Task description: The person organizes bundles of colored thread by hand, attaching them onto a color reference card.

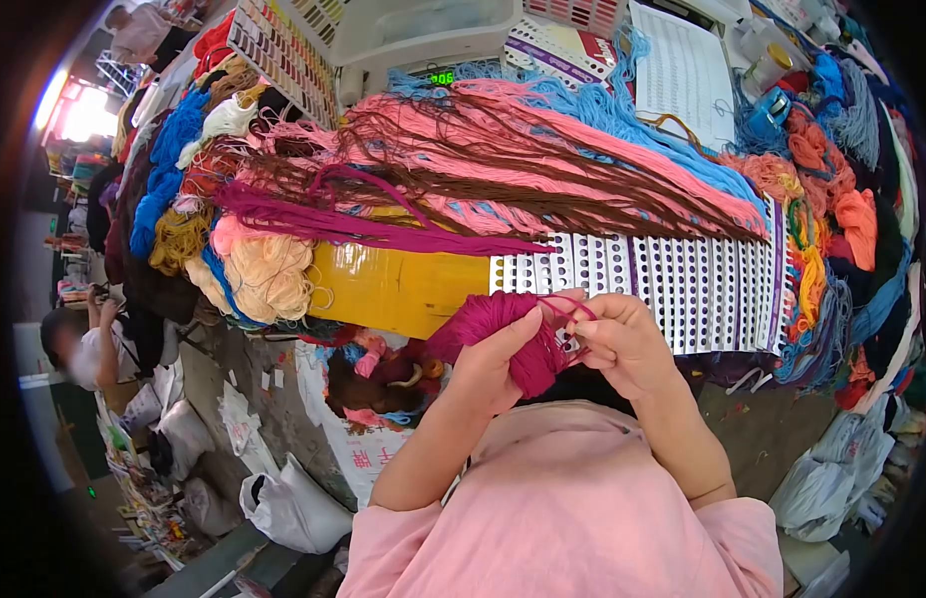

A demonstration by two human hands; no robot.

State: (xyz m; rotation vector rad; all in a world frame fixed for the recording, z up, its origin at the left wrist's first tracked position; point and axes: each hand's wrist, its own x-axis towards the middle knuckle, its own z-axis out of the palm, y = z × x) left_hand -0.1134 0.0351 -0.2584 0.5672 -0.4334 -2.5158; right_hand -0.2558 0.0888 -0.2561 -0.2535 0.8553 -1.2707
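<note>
A bundle of magenta yarn [535,367] is gripped in my left hand [495,361], just in front of my chest. The fingers of my right hand [630,344] are pinched on a loose strand at the bundle's right side, and the strand makes a small loop between the two hands. Beyond them on the table lies a long magenta hank [403,235], stretched left to right. Pink yarn [582,140] and dark brown yarn [542,189] are laid out in long strands behind it.
White cards with rows of punched holes [702,289] lie beyond my right hand, beside a yellow board [393,284]. Cream yarn [268,274] sits at left, coral yarn [856,227] at right. A white bin [428,40] stands at the back. A person [102,344] is at far left.
</note>
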